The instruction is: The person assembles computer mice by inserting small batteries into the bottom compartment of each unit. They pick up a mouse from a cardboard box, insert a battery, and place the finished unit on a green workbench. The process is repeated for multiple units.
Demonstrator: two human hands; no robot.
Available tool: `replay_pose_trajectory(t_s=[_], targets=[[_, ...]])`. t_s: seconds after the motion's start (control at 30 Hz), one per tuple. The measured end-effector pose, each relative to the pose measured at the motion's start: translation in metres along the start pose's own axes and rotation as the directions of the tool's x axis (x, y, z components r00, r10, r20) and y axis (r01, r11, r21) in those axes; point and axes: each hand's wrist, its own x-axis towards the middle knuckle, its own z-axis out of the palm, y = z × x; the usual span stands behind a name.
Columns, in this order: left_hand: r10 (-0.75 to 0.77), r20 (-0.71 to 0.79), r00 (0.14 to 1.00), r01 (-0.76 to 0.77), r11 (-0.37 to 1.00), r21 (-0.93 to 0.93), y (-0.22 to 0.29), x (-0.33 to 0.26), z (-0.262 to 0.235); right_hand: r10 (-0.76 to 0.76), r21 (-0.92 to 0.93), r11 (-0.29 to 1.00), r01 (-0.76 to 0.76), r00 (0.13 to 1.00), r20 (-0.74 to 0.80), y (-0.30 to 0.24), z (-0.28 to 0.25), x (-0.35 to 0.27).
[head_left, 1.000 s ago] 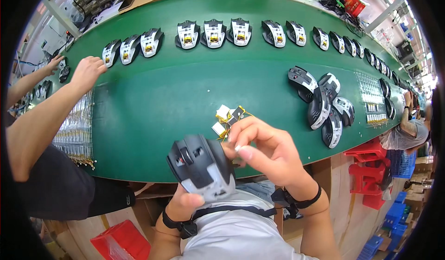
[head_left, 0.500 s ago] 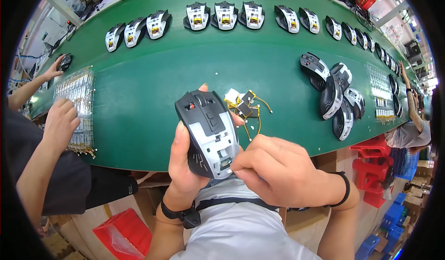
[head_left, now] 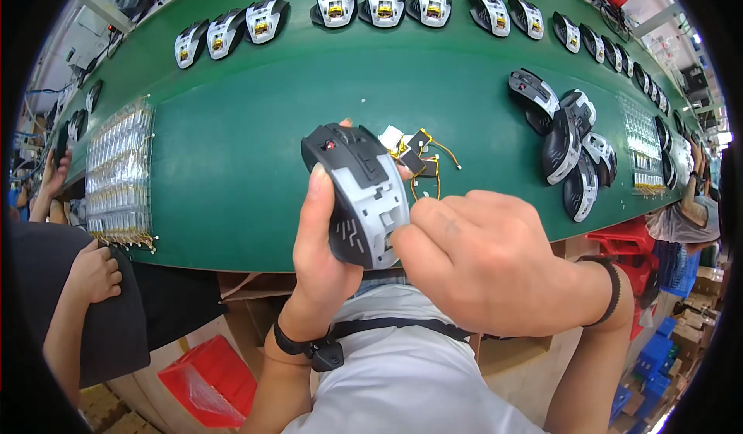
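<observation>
My left hand (head_left: 316, 229) is closed around a black and white computer mouse (head_left: 373, 190), raised over the near edge of the green workbench (head_left: 232, 132). The mouse tilts, its upper side toward me and its wheel end away. Against the opening near its rear end, my right hand (head_left: 487, 260) presses in a pinch. Those fingers cover most of the opening, and whatever they may hold is hidden. Just beyond the mouse lies a small heap of black battery packs (head_left: 424, 163) with yellow and dark leads and white plugs.
Mice (head_left: 385, 5) with yellow-wrapped parts in their openings line the bench's far side. A pile of mice (head_left: 563, 148) lies to the right. Clear trays of battery packs stand left (head_left: 120, 175) and right (head_left: 642, 144). A co-worker's hand (head_left: 97, 274) rests at the left; a red stool (head_left: 209, 380) stands below.
The held mouse has turned and tilted to the right in my left hand. My right hand has moved in over its opening. The co-worker's near hand at the left has dropped off the tray.
</observation>
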Motion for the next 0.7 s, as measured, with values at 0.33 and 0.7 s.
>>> replay_pose_trajectory(t_s=[0.33,0.7], targets=[[-0.020,-0.016,1.000,0.020,1.000,-0.007,-0.002,0.005,-0.006,0.057,-0.001,0.998,-0.057,0.997,0.058,0.003,0.006,0.011],[-0.004,-0.040,0.999,0.003,1.000,-0.011,0.005,0.005,-0.005,0.293,0.413,0.886,-0.213,0.946,-0.141,0.012,0.022,0.009]])
